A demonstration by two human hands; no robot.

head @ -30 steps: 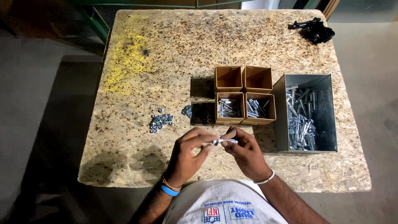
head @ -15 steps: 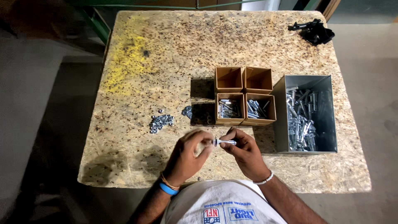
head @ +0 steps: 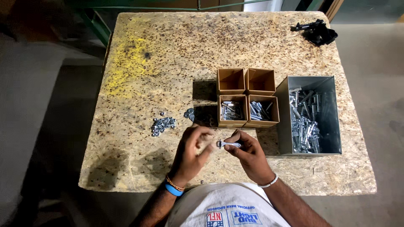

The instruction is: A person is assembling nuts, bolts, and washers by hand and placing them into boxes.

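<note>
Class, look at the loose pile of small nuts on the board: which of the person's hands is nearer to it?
Left. The left hand is just right of the pile of nuts; the right hand, holding the bolt, lies farther right.

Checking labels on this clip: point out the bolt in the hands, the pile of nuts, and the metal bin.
bolt (head: 229,144), head view, on its shank.
pile of nuts (head: 162,125), head view, pile's middle.
metal bin (head: 283,113), head view, left wall.

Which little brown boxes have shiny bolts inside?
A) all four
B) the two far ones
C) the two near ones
C: the two near cardboard boxes hold silvery bolts, while the two far boxes show only bare brown bottoms.
</note>
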